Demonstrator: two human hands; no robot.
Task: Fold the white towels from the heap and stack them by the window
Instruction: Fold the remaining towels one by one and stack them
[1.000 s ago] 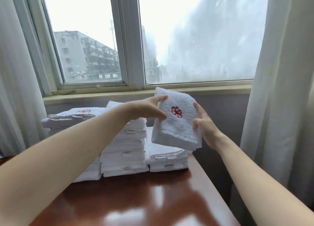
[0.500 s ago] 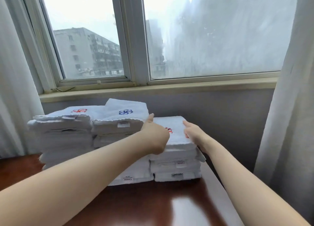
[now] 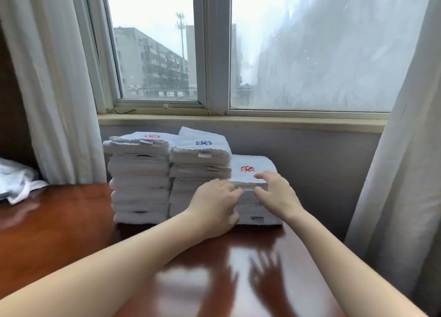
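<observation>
Double-pane grey-framed window [image 3: 310, 54] at back; below it, on the glossy red-brown wooden surface [image 3: 71, 221], three stacks of folded white terry towels [image 3: 140, 180] stand side by side against the wall, with a crumpled white towel heap [image 3: 16, 180] at far left. The right stack is the shortest, topped by a folded white towel with red emblem [image 3: 253, 166]. Right hand [image 3: 274, 192] rests spread and relaxed on that towel's near edge; left hand [image 3: 214, 209], fingers loosely bent, touches the stack's front-left corner.
</observation>
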